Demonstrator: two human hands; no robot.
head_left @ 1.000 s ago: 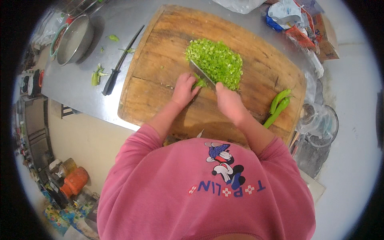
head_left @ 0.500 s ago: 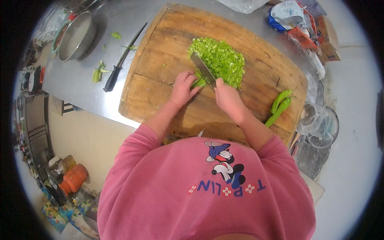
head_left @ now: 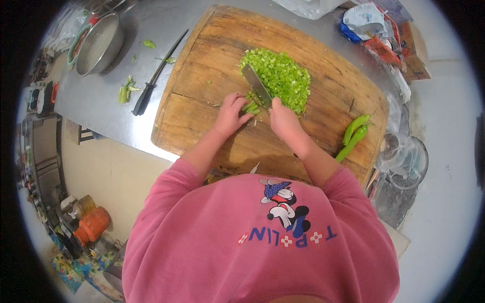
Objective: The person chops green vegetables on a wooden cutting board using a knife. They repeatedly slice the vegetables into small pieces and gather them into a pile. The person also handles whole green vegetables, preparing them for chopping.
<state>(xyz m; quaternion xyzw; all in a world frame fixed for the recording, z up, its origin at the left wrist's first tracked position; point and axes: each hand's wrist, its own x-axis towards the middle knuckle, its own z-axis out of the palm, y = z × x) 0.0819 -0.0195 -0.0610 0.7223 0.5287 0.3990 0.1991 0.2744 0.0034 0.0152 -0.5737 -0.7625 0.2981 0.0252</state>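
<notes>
My right hand (head_left: 284,121) is closed round the handle of a wide-bladed kitchen knife (head_left: 256,84). The blade stands between a heap of chopped green vegetable (head_left: 284,76) and a small uncut bunch of green strips (head_left: 250,107). Beside the blade, my left hand (head_left: 233,115) has its fingers curled, and the fingertips press on the strips. Under all this lies a big wooden cutting board (head_left: 202,65). Two long green peppers (head_left: 352,136) rest near its right edge.
Left of the board, a sharpening steel (head_left: 157,76) with a black handle lies on the metal table (head_left: 91,106). Vegetable scraps (head_left: 126,92) and a metal bowl (head_left: 103,46) are farther left. Plastic packages (head_left: 365,22) sit at the far right, with a clear plastic container (head_left: 404,159) below them.
The knife and my right hand have shifted very slightly left. The uncut strips near my left fingertips look shorter and looser, with small bits beside the blade.
</notes>
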